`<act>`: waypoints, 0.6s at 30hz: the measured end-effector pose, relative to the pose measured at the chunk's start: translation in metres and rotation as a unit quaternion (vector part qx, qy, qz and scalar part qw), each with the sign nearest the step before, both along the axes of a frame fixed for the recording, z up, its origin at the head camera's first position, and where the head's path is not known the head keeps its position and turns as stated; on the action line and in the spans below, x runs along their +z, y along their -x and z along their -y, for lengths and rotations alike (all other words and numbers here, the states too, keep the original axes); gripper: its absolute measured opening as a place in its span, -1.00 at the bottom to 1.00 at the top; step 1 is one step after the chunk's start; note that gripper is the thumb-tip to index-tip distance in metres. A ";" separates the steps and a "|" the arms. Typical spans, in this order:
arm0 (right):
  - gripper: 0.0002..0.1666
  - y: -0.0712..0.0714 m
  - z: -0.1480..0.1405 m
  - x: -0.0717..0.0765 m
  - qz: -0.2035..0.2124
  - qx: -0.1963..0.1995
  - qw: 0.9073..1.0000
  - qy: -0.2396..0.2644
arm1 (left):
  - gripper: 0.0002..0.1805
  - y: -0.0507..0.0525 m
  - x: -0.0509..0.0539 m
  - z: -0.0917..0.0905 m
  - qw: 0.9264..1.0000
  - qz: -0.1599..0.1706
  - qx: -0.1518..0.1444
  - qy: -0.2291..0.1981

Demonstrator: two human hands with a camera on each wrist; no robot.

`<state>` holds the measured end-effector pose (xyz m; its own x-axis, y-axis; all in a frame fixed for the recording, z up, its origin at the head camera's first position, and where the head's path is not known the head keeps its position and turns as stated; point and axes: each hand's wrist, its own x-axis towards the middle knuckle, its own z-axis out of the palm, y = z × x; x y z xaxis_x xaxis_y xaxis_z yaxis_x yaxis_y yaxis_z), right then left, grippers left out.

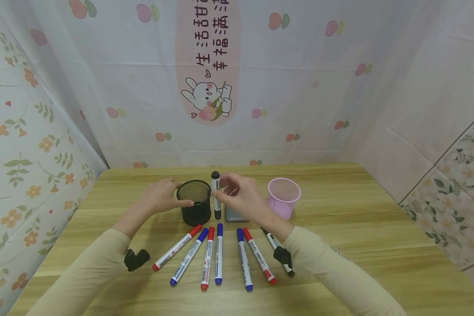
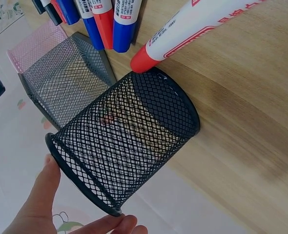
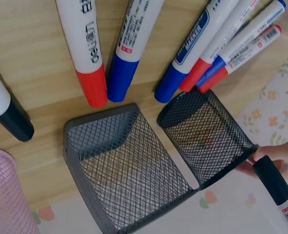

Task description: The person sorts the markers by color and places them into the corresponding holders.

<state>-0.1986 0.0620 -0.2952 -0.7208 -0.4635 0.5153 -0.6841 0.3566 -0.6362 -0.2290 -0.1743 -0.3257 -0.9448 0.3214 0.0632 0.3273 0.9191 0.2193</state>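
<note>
A round black mesh pen cup [image 1: 196, 210] stands on the wooden table, and my left hand [image 1: 162, 197] holds it by the rim. Thumb and fingertips lie on opposite sides of that rim in the left wrist view. Just right of the cup, my right hand [image 1: 241, 193] pinches a black marker [image 1: 216, 197] upright. The marker's black cap [image 3: 271, 179] shows at the edge of the right wrist view, where the right hand itself is out of sight. Behind the right hand, a grey square mesh holder [image 3: 129, 165] is partly hidden in the head view.
A pink mesh cup [image 1: 284, 197] stands to the right. Several red and blue markers, among them a blue one [image 1: 219, 254], lie fanned out in front of the holders. Another black marker [image 1: 274, 241] lies partly under the right wrist. A patterned curtain [image 1: 142, 87] hangs behind the table.
</note>
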 end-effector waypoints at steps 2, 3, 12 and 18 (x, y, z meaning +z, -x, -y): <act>-0.73 0.001 0.001 0.002 -0.007 -0.002 1.000 0.001 | -0.19 0.000 0.000 0.000 1.000 0.000 -0.001 0.001; -0.73 0.002 0.001 0.003 -0.009 -0.003 1.000 0.001 | -0.20 0.000 0.000 0.000 1.000 0.000 -0.001 0.001; -0.76 0.002 0.005 0.011 -0.017 -0.008 1.000 0.010 | -0.19 0.000 -0.001 0.000 1.000 0.003 0.002 -0.002; -0.73 0.005 0.007 0.017 -0.019 -0.016 1.000 0.009 | -0.21 0.001 -0.001 -0.001 1.000 0.002 0.001 -0.006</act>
